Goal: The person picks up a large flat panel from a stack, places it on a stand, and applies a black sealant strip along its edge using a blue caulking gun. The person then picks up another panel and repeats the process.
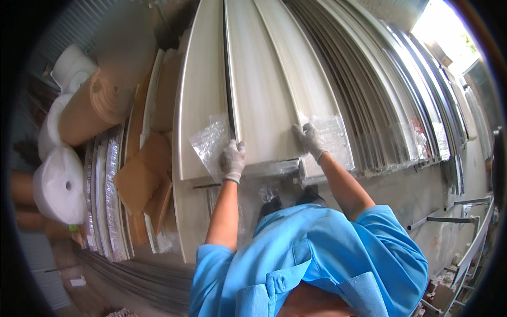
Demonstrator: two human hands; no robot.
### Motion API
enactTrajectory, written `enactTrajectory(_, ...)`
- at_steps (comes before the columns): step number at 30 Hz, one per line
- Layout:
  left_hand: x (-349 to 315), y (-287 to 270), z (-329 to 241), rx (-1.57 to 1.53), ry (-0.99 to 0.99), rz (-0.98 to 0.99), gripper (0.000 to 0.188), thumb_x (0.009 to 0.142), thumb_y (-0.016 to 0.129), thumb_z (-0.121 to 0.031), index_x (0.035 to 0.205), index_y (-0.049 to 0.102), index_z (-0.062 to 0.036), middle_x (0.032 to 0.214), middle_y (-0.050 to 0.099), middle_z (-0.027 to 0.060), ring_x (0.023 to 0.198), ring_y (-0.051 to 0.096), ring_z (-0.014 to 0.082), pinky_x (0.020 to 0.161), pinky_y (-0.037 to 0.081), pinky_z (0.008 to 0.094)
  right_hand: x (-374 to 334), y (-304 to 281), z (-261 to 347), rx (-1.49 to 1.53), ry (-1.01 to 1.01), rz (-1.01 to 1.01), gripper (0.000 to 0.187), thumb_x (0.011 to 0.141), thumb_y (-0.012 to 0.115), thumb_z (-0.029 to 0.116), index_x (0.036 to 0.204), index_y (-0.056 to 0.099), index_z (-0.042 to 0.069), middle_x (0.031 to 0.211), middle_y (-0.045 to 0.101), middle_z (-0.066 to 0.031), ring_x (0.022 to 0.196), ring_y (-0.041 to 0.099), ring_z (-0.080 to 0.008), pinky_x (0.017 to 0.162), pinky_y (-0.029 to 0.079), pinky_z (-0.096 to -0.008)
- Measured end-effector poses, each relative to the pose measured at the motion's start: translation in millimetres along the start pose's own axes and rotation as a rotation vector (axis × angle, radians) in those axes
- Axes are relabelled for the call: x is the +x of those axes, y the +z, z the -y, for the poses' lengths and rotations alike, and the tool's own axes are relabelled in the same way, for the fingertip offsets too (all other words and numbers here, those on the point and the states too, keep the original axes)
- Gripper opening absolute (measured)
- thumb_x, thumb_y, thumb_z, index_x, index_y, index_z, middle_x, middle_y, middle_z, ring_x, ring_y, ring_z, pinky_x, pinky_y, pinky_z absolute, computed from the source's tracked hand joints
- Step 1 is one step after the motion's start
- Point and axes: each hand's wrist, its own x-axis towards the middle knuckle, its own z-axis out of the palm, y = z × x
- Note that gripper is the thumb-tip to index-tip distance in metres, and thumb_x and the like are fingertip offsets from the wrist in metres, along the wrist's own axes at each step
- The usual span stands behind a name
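Observation:
In front of me lies a long, pale beige panel [265,105] with grooved edges. My left hand [232,160], in a light work glove, is closed on the panel's near left edge, beside a dark gap. My right hand [310,140], also gloved, grips its near right edge, fingers bent over the rim. Clear plastic film [210,145] sticks out next to my left hand, and more film [334,138] covers the end of the right-hand panel [311,79]. Another similar panel [203,95] lies on the left. Fingertips under the edges are hidden.
Stacked long panels [369,100] stand on the right, wrapped at their near ends. White foam rolls [60,185], a brown paper roll [95,108] and cardboard pieces [142,174] crowd the left. A metal rack [465,219] with protruding bars stands at lower right.

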Motion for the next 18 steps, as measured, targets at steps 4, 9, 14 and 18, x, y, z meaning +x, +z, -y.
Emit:
enactTrajectory(4,15.2,-6.3,4.2,-0.001,0.083,0.010,0.040,0.097,0.058,-0.048,0.099,0.071,-0.0103,0.097,0.073,0.0211,0.094,0.069,0.0435,0.082,0.054,0.0537,13.9,-0.9,5.2,-0.026,0.016,0.066,0.058,0.096,0.057,0.058,0.114,0.066,0.003,0.110,0.071,-0.0269,0.109,0.067,-0.0438,0.096,0.050,-0.0515)
enactTrajectory(9,24.6,-8.8,17.9,-0.071,0.134,0.077,0.037,0.095,0.063,-0.045,0.092,0.068,-0.0085,0.092,0.072,0.0206,0.088,0.069,0.0440,0.077,0.052,0.0524,21.0,-3.2,-1.8,0.030,-0.043,0.078,0.055,0.095,0.059,0.055,0.115,0.065,0.003,0.110,0.070,-0.0280,0.109,0.066,-0.0451,0.096,0.050,-0.0509)
enactTrajectory(14,17.3,-7.1,21.3,-0.222,0.055,0.109,0.038,0.094,0.067,-0.044,0.090,0.064,-0.0061,0.089,0.071,0.0208,0.086,0.068,0.0438,0.075,0.050,0.0516,17.7,-4.5,-11.4,0.141,-0.033,0.108,0.061,0.091,0.065,0.058,0.113,0.065,0.001,0.109,0.071,-0.0280,0.109,0.067,-0.0422,0.094,0.051,-0.0455)
enactTrajectory(18,7.9,-6.8,11.7,-0.160,0.059,0.028,0.038,0.094,0.068,-0.042,0.093,0.063,-0.0049,0.087,0.071,0.0198,0.082,0.067,0.0418,0.074,0.050,0.0490,-9.1,-4.2,-24.6,0.330,0.035,0.229,0.075,0.089,0.066,0.065,0.116,0.067,-0.004,0.111,0.072,-0.0249,0.107,0.069,-0.0359,0.095,0.051,-0.0409)
